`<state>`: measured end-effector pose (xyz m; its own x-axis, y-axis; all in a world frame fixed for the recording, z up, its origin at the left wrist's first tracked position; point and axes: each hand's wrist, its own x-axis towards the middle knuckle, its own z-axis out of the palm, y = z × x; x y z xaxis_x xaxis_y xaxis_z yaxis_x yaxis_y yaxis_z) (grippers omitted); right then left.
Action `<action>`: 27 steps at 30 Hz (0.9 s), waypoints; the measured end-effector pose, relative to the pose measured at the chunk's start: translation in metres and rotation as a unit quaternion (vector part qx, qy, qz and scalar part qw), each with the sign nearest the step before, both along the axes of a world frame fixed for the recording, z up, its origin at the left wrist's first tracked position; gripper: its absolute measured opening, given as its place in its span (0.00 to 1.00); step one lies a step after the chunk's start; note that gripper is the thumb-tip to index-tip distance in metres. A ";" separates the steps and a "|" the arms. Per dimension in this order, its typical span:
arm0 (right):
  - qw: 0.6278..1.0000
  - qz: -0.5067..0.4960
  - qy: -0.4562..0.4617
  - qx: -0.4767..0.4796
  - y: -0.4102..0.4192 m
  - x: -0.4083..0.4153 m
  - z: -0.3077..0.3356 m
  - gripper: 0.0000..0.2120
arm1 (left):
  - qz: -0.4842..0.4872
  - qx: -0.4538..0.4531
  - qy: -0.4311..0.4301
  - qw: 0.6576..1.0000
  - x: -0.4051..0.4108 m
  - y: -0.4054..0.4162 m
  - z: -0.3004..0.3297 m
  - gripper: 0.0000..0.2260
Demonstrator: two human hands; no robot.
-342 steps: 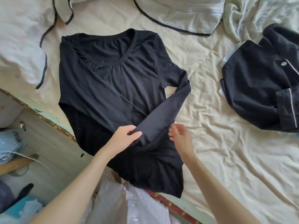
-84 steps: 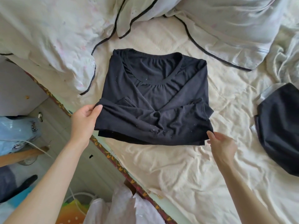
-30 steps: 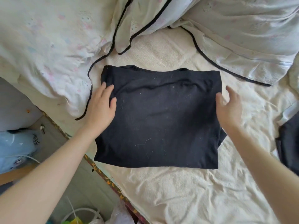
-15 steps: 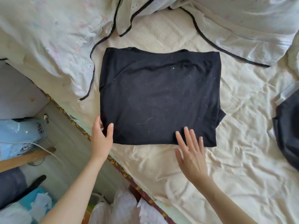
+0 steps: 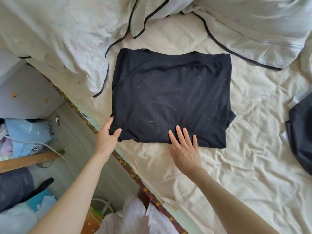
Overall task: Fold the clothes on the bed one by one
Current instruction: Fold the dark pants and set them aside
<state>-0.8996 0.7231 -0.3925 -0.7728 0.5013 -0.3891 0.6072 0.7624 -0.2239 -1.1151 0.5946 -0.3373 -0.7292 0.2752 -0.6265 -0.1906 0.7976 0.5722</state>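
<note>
Left hand [image 5: 108,137] grips the near left corner of the folded black top [image 5: 170,97], thumb on the upper face and fingers tucked beneath the edge; how many layers it holds cannot be determined from this angle. Right hand [image 5: 184,149] lies flat and spread, fingertips [image 5: 178,128] pressing the top's near edge, palm resting on the cream bed sheet [image 5: 236,166]. Folded top sits as a neat rectangle directly ahead of both hands, lint visible on its surface. Pale quilt with black piping [image 5: 67,39] is bunched beyond and left of the left hand, its edge just beside the top. Second dark garment [image 5: 300,132] lies well right of the right hand, partly out of frame. Bed edge runs diagonally under the left forearm.
</note>
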 end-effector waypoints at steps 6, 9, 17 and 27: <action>0.994 -0.015 -0.017 -0.104 0.009 0.000 0.012 0.26 | 0.006 0.018 0.098 0.995 0.010 0.018 0.042 0.18; 0.932 -0.207 0.068 -0.291 0.021 -0.010 0.034 0.20 | -0.041 0.043 0.191 0.980 0.030 0.045 0.063 0.16; 0.482 -0.606 0.274 -0.570 0.094 0.047 0.066 0.15 | -0.314 0.168 0.333 0.873 0.134 0.172 0.050 0.16; 0.610 -0.624 0.209 -0.441 0.120 0.075 0.048 0.20 | -0.474 0.110 0.367 0.793 0.169 0.122 -0.018 0.23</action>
<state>-0.8250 0.8435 -0.3442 -0.1288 0.5393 -0.8322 0.3408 -0.7641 -0.5478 -0.9461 0.7164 -0.3558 -0.2756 0.9612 0.0113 0.8835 0.2487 0.3969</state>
